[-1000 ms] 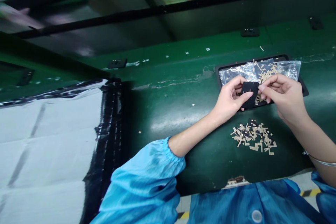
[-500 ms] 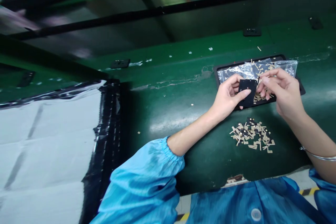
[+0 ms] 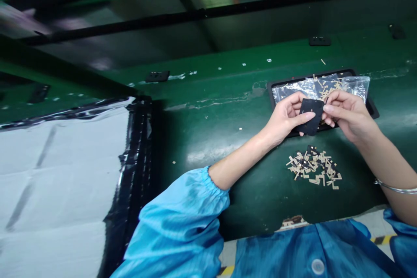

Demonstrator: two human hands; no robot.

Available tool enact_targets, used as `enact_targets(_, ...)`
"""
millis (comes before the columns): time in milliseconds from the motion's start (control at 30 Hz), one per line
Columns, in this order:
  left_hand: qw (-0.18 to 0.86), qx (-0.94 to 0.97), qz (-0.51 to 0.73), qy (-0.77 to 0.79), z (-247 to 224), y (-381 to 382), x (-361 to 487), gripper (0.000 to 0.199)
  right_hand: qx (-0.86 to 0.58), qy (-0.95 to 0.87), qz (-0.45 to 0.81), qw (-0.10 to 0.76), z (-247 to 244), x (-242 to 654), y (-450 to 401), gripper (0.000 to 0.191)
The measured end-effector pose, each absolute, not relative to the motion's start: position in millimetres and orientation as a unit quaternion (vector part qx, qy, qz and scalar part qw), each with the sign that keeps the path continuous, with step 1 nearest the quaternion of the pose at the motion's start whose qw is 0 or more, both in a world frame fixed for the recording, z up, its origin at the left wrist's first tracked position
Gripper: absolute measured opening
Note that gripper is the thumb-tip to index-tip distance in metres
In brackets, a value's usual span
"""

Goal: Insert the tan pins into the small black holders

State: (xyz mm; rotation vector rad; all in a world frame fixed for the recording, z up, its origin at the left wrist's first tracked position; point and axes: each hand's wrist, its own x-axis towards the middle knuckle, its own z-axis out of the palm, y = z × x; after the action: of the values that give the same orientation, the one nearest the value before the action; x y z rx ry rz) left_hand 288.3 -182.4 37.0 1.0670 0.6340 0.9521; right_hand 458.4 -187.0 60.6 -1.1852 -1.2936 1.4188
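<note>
1. Black thin sheet, flat, four-sided, tilted over the dark tray.
2. Tray: crinkly clear plastic, loose tan strips. Mixed tan and black bits heaped on scuffed green tabletop, nearer the body.
3. Tray middle hidden behind hands.
4. Left hand: thumb over sheet, fingers behind, gripping.
5. Right hand: thumb and forefinger close together at sheet's right edge; can't tell if anything's pinched.

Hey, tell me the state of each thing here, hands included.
Left hand: holding black card.
Right hand: curled at card's edge; contact unclear.
Black card: held, partly covered.
Black tray: resting on green table.
Clear plastic: wrinkled, lying over tray.
Pile of small pieces: loose, jumbled, on table.
</note>
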Motion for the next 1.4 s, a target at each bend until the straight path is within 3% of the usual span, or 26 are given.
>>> enact_targets(167,0.707,0.516,0.403,0.268,38.1,-181.0,287.6,0.038,-0.438,-0.519,0.603,0.419,59.9,461.8,-187.5,0.032)
enact_targets(433,0.53,0.584,0.474,0.391,42.5,-193.5,295.5,0.051,-0.481,-0.582,0.467,0.461,61.5,456.5,-195.3,0.02)
enact_targets(667,0.51,0.608,0.481,0.373,35.3,-194.4,295.9,0.049,-0.472,-0.605,0.429,0.477,60.2,454.9,-198.8,0.011)
enact_targets(1400,0.355,0.705,0.493,0.366,31.9,-193.8,291.9,0.036,-0.41,-0.512,0.605,0.451,58.1,448.3,-198.6,0.019)
